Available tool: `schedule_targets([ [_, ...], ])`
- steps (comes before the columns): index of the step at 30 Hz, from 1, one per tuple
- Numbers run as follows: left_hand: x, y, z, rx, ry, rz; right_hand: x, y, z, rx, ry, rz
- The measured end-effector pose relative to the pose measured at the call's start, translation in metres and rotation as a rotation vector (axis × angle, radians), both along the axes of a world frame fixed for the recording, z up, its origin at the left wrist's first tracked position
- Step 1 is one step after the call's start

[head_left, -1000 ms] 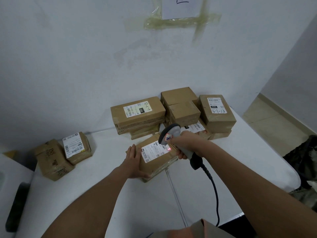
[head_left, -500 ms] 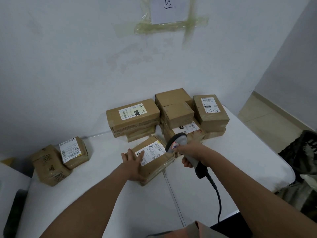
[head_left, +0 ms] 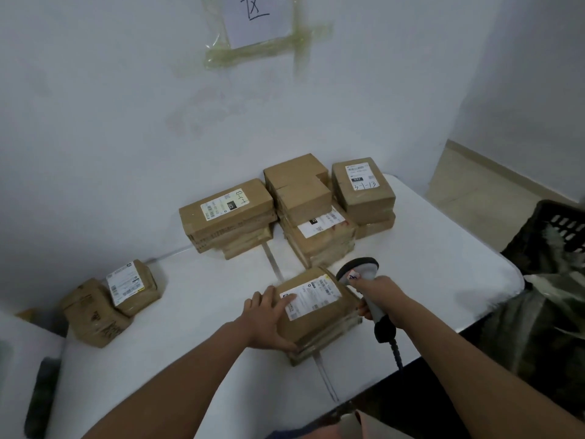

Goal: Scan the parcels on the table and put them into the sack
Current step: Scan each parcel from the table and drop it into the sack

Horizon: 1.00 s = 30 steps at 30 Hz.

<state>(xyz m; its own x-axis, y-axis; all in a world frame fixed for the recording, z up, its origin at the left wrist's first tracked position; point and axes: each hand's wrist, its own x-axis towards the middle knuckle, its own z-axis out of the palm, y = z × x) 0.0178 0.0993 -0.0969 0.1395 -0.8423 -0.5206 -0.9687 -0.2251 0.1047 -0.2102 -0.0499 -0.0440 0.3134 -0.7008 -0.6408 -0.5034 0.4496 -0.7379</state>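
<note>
Head view: a flat brown cardboard parcel point(head_left: 316, 315), taped glossy along its edges, white printed label on top, lies on the smooth white desk point(head_left: 196, 359). The left hand point(head_left: 269, 318) holds its near-left corner — fingers point(head_left: 285, 304) spread over the label edge, thumb along the side. Right hand point(head_left: 381, 297), fingers curled round the grey handle of a corded scanner point(head_left: 359, 274), sits just right of the parcel. Beyond the fingers — more stacked cardboard boxes point(head_left: 294, 204).
</note>
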Motion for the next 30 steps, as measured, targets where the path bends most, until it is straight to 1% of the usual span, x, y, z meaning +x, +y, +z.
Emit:
schedule_targets([
  [3,-0.046,-0.030,0.011,-0.081,0.065,-0.087,-0.049,-0.002,-0.006,-0.043,-0.005,-0.091],
  [6,-0.098,-0.063,0.024,-0.058,0.165,-0.160,-0.109,-0.006,-0.010,-0.071,0.005,-0.242],
  [10,-0.179,-0.105,0.044,0.119,0.317,-0.237,-0.204,-0.012,-0.014,-0.061,0.002,-0.502],
  [15,-0.290,-0.150,0.054,0.336,0.389,-0.331,-0.336,-0.003,-0.022,-0.007,0.059,-0.798],
  [19,-0.379,-0.172,0.044,0.476,0.443,-0.381,-0.421,0.014,-0.034,0.053,0.116,-0.941],
  [23,-0.449,-0.182,0.014,0.548,0.503,-0.292,-0.477,0.030,-0.055,0.052,0.133,-1.034],
  [25,-0.471,-0.184,-0.003,0.528,0.505,-0.213,-0.495,0.034,-0.061,0.067,0.144,-1.044],
  [27,-0.488,-0.188,-0.021,0.491,0.455,-0.158,-0.506,0.036,-0.061,0.097,0.130,-1.039],
  [28,-0.494,-0.190,-0.030,0.458,0.390,-0.165,-0.510,0.036,-0.063,0.105,0.125,-1.036],
  [30,-0.505,-0.194,-0.043,0.352,0.190,-0.240,-0.515,0.036,-0.067,0.123,0.106,-1.031],
])
